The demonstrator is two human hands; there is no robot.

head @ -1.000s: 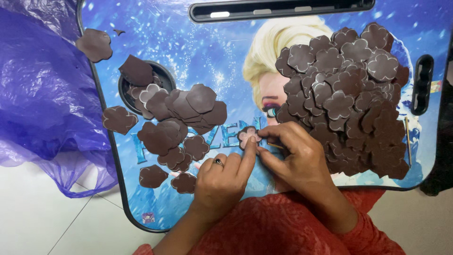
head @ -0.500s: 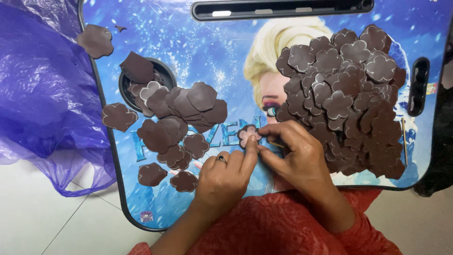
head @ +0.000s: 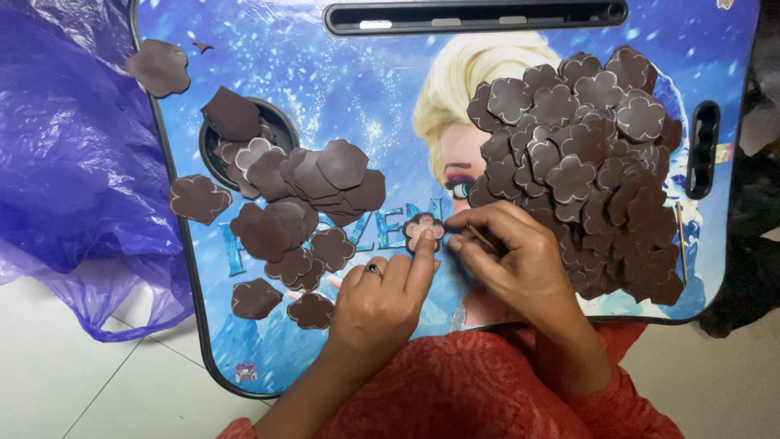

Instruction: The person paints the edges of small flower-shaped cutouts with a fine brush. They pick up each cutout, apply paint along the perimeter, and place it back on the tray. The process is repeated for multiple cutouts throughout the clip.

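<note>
My forearms are cut off at the bottom edge, lost in my red sleeves [head: 487,390]. The big pile [head: 585,162] of brown flower shapes covers the right half of the tabletop [head: 366,89], so what lies under it is hidden. A round recess near the left edge is mostly buried under the loose heap [head: 292,203] of brown pieces. My right palm hides what sits beneath it.

My left hand [head: 382,301] lies flat near the near edge, forefinger stretched forward and pressing on the flower [head: 424,232], which lies flat near the middle of the tabletop; its fingers are together, gripping nothing. My right hand [head: 512,260] curls just beside the flower, thumb and fingers pinched on a thin stick [head: 481,237] whose tip I can barely make out. A purple bag [head: 73,179] spills off the left edge.
</note>
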